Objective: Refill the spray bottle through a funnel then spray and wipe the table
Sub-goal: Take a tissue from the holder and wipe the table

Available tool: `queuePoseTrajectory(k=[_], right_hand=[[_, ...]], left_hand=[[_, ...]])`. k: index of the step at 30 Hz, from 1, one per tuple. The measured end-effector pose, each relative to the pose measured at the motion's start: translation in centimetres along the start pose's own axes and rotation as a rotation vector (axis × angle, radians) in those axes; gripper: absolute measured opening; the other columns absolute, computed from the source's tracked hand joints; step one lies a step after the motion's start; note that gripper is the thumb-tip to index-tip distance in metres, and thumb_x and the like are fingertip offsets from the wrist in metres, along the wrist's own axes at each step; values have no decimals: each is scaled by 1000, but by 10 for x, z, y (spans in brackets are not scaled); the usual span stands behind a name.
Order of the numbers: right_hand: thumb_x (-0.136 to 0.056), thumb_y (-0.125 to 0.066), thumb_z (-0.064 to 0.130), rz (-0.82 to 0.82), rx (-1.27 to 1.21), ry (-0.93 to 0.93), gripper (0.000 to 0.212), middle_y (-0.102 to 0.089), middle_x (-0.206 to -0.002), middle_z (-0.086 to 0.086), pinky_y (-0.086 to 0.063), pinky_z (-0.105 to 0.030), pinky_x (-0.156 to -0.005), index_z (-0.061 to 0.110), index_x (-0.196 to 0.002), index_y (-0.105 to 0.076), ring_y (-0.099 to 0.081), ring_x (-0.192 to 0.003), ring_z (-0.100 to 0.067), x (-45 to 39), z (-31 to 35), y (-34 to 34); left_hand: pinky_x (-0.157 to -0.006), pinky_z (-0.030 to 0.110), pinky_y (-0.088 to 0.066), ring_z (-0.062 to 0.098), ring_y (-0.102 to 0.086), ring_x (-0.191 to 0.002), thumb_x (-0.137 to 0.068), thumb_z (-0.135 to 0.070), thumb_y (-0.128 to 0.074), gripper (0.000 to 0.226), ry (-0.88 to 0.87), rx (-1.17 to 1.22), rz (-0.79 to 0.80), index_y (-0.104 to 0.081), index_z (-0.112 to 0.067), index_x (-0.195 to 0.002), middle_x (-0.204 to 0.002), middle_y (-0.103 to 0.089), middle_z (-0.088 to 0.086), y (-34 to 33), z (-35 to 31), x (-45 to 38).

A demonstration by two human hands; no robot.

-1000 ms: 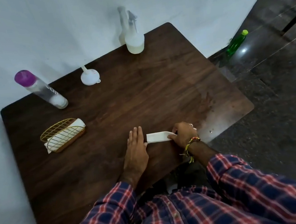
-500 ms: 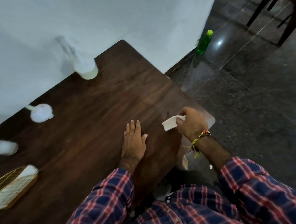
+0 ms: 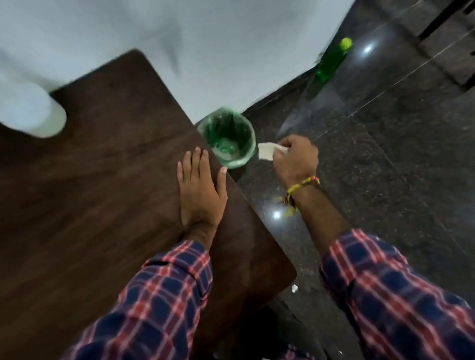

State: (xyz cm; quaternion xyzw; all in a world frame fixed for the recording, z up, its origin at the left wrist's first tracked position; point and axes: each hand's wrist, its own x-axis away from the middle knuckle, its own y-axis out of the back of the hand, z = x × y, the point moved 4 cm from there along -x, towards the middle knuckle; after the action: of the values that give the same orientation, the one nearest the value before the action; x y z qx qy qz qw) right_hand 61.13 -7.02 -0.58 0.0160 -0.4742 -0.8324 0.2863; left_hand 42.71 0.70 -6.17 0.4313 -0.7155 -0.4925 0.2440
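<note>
Dark speckled stone floor beside our dark wooden tabletop (image 3: 79, 203). Our right hand (image 3: 296, 160) is closed on a folded white paper wipe (image 3: 266, 151), held off the tabletop, just beside the green-lined waste bin (image 3: 228, 138). We judge it light, limp, probably damp; pinch one edge. Its long axis points roughly left, toward the bin. Our left hand (image 3: 201, 191) lies flat, fingers spread, on the tabletop.

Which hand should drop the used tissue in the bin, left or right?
Right. The right hand already pinches the tissue off the table's edge, just right of the green-lined bin. The left hand lies flat on the table, holding nothing.
</note>
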Motion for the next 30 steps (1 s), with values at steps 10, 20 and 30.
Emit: queuePoseTrajectory(k=[10, 20, 30], right_hand=[[-89, -59, 11, 259, 59, -89, 31, -64, -124, -18, -49, -34, -95, 8, -119, -65, -61, -115, -33, -112, 42, -116], [-90, -59, 9, 288, 134, -15, 33, -64, -122, -19, -49, -35, -91, 7, -123, -57, -59, -114, -35, -69, 31, -110], [-86, -61, 13, 83, 34, 245, 23, -71, -104, -10, -51, -35, -88, 8, -109, -66, -65, -100, -27, 47, 40, -49]], left_hand=[[-118, 51, -23, 31, -35, -141, -100, -34, -51, 51, -3, -29, -80, -50, 0, -138, -146, -47, 16, -11, 2, 1], [-118, 51, -24, 31, -37, -141, -99, -34, -50, 51, 2, -24, -93, -51, -1, -137, -146, -47, 16, -13, 5, 0], [-121, 39, -15, 27, -33, -143, -100, -30, -45, 48, 33, 197, 75, -50, -5, -140, -148, -46, 12, 6, 12, 0]])
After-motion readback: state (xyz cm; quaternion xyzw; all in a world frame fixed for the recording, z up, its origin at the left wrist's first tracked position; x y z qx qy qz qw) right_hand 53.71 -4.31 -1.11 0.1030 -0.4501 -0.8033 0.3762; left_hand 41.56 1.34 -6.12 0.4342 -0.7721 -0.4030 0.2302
